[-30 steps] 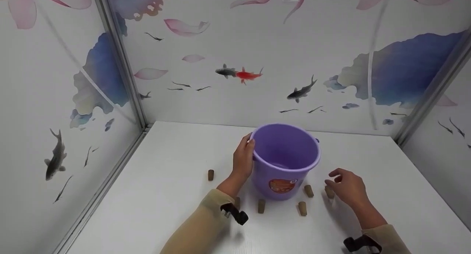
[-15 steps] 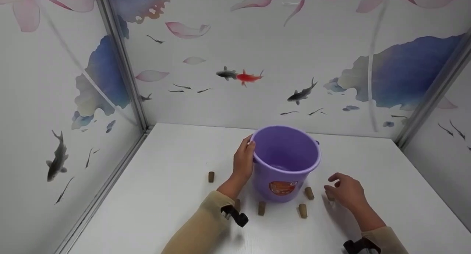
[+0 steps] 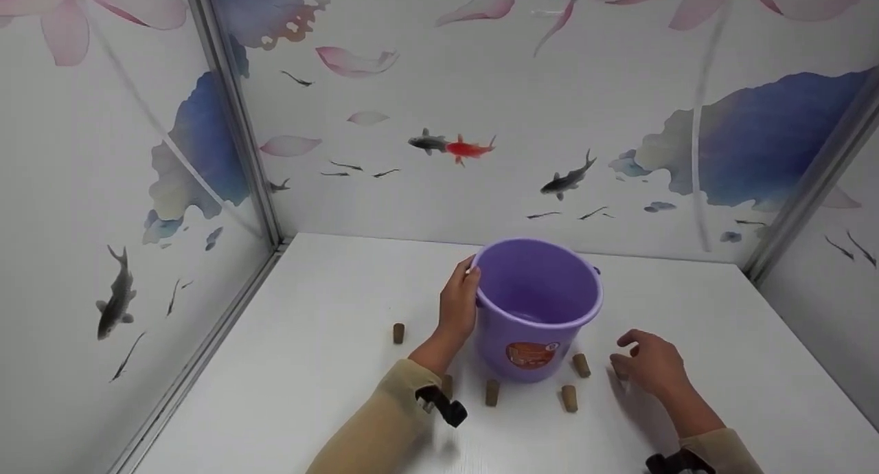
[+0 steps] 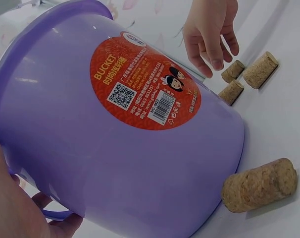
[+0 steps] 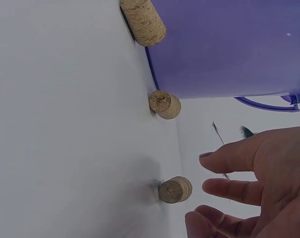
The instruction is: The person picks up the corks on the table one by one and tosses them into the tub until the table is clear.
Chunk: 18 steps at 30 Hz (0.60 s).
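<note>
A purple bucket (image 3: 529, 350) stands upright on the white table, a red-orange label facing me. My left hand (image 3: 458, 306) grips its left side near the rim; in the left wrist view, fingers (image 4: 66, 225) curl by the handle loop. To the right of the bucket, my right hand (image 3: 654, 364) hovers over a cork stopper (image 5: 174, 190), fingers bent and spread. The right wrist view shows a gap between the fingertips and that cork. Other corks stand near the bucket's front, such as one cork (image 3: 581, 365) close to its right side and another (image 3: 492, 393) in front.
One cork (image 3: 398, 333) stands off to the left, and another cork (image 3: 448, 386) is partly hidden behind my left wrist. Beyond the white table (image 3: 343, 281) rise white wall panels (image 3: 384, 206) painted with fish and petals, joined by metal corner posts (image 3: 237, 117).
My right hand has lowered slightly toward the cork beneath it and covers more of it. The left hand and bucket hold still; the head view has tilted up a little.
</note>
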Motion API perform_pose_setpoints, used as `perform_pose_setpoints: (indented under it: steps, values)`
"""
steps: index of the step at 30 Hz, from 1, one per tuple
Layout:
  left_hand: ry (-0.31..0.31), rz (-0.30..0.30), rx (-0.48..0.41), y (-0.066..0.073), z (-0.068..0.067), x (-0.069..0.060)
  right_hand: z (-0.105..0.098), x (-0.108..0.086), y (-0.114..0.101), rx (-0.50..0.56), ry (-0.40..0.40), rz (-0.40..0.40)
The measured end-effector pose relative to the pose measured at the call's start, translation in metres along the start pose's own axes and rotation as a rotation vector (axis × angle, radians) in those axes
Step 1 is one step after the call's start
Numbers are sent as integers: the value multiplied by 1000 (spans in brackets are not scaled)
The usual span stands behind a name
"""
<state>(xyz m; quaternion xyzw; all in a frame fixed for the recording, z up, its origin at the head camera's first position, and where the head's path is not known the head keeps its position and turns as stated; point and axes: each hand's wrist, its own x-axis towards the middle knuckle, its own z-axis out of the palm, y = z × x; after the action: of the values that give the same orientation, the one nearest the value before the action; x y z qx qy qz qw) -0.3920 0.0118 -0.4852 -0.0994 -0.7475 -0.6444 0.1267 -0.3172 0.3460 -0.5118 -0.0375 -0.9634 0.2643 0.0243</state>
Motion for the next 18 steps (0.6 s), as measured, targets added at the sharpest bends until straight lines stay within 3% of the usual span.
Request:
perform_pose_setpoints:
  steps: [18]
  values:
    - [-12,11,-46,3,-1,-1,6,3,3,-17,-33,-1]
